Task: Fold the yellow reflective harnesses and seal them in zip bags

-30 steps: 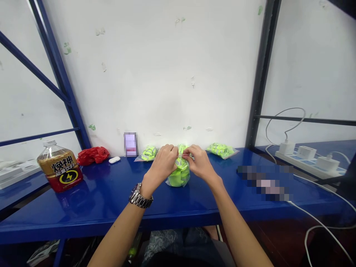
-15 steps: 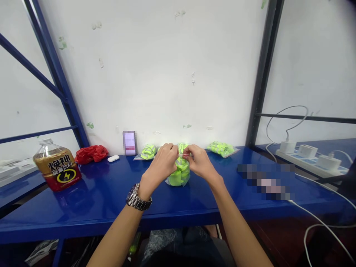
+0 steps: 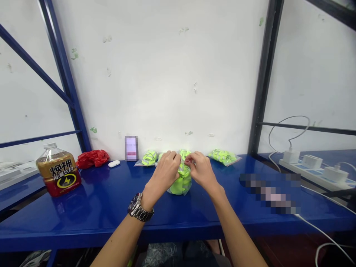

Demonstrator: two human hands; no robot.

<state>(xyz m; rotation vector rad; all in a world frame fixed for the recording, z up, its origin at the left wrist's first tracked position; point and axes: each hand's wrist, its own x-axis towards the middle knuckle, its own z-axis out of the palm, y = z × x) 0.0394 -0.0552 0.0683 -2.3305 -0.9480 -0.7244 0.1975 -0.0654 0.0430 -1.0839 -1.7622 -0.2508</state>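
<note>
A clear zip bag (image 3: 180, 184) stuffed with folded neon yellow-green fabric with pale strips stands on the blue table (image 3: 111, 200). My left hand (image 3: 168, 168), with a metal watch on its wrist, is closed on the upper left of the bag's mouth. At the upper right, my right hand (image 3: 200, 168) pinches the reddish edge of the mouth between thumb and fingers. My fingers hide part of the bag's top. Behind my hands lie similar packed bags, one bag (image 3: 149, 157) to the left and another bag (image 3: 223, 156) to the right.
On the left stand a large drink bottle (image 3: 59, 170), a red plastic bag (image 3: 93, 158) and a small white case (image 3: 114, 163). A phone (image 3: 131, 148) leans against the wall. At right are a blurred-out object (image 3: 274, 196) with a white cable and a power strip (image 3: 317, 170).
The whole view has tilted up a little, so things sit lower in the picture. Both hands keep hold of the bag's mouth, with my right fingers slightly shifted along it.
</note>
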